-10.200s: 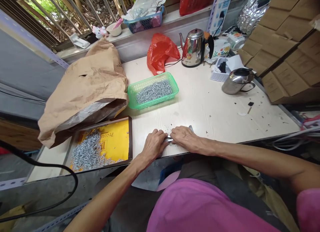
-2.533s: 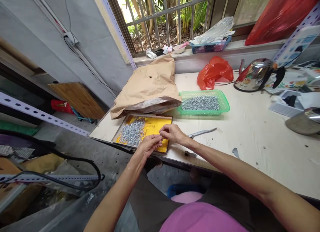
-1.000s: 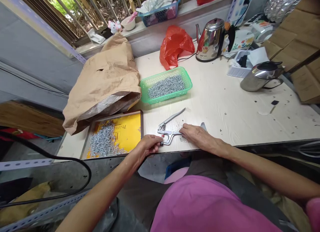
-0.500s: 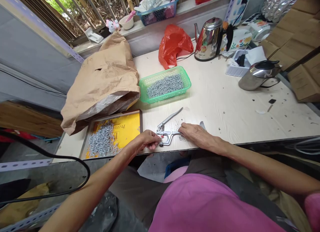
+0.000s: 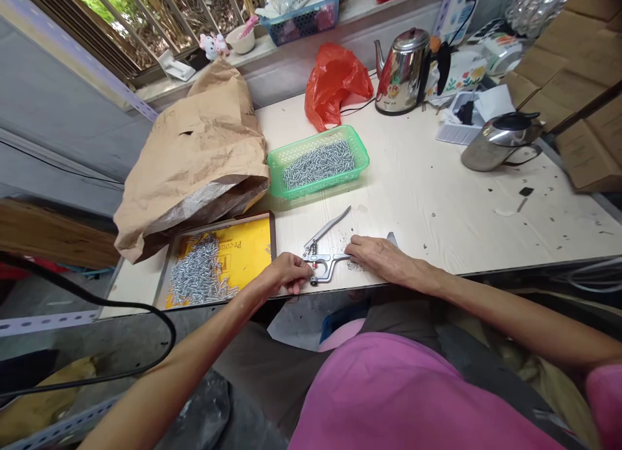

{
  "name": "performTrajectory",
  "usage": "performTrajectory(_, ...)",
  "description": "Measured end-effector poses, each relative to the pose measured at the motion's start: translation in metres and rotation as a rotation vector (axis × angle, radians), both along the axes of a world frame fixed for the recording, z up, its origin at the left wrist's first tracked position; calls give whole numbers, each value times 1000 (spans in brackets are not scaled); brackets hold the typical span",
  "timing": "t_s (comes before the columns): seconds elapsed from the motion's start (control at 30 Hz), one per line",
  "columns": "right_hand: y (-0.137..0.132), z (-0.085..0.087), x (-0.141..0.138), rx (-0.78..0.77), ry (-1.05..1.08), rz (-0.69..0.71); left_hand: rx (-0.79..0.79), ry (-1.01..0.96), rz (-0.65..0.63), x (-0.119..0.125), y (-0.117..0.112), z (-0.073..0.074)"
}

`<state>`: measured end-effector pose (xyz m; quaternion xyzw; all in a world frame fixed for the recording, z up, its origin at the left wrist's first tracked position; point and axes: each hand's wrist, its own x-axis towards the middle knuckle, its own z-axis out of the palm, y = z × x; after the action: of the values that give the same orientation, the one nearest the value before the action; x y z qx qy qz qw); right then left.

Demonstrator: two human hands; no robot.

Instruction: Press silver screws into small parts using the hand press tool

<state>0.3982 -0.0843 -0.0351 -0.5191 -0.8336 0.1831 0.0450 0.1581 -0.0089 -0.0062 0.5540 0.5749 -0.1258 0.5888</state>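
A pair of grey hand pliers (image 5: 332, 261) with a spring and a C-shaped jaw lies at the table's front edge, its upper handle swung wide from the lower one. My right hand (image 5: 376, 257) is closed over the lower handle, whose grey end shows beyond the knuckles. At the jaw, my left hand (image 5: 289, 272) has its fingertips pinched together; whatever is between them is too small to make out. A small red part shows inside the jaw. Left of that hand, small silvery metal pieces (image 5: 197, 272) are heaped in a shallow tray (image 5: 273, 239) with a yellow bottom.
Behind the pliers, a green basket (image 5: 318, 193) holds many similar metal pieces. A large brown paper bag (image 5: 194, 139) slumps behind the tray. Further back are a red plastic bag (image 5: 335, 81), a steel kettle (image 5: 401, 74) and a metal jug (image 5: 495, 146). Small scraps dot the table's right side.
The whole view has shifted slightly. Both hands stay at the pliers, and the left fingers have moved only a little at the jaw.
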Motion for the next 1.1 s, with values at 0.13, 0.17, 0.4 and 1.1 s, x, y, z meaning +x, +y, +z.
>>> performTrajectory(0.13,0,2,-1,-12,-17,-9,25,18,62,2,-11,1)
performTrajectory(0.17,0,4,-2,-13,-25,-1,25,20,71,3,-13,1)
performTrajectory(0.4,-2,7,-8,15,-23,-1,32,95,67,8,-14,2)
performTrajectory(1.1,54,3,10,101,-87,164,8,71,61,7,-17,2)
